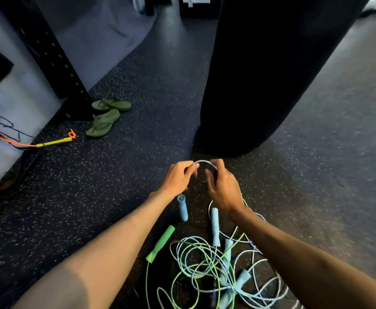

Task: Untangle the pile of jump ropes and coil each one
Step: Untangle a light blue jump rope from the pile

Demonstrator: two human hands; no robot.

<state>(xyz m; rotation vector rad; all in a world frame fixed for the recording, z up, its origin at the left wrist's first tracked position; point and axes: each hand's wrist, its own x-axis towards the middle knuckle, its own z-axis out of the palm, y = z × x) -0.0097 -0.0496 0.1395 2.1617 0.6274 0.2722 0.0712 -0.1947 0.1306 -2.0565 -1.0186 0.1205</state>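
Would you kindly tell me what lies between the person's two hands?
In the head view, a short arc of light blue rope bridges the gap, held by the left hand and the right hand.

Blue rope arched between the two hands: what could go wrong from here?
The blue rope, gripped by the left hand and right hand, may trail into the pile; pulling could tighten it around the green cord. The blue handle below the left hand might swing and snag.

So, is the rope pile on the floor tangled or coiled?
Tangled: the rope pile shows green and blue cords crossing in loose, messy loops.
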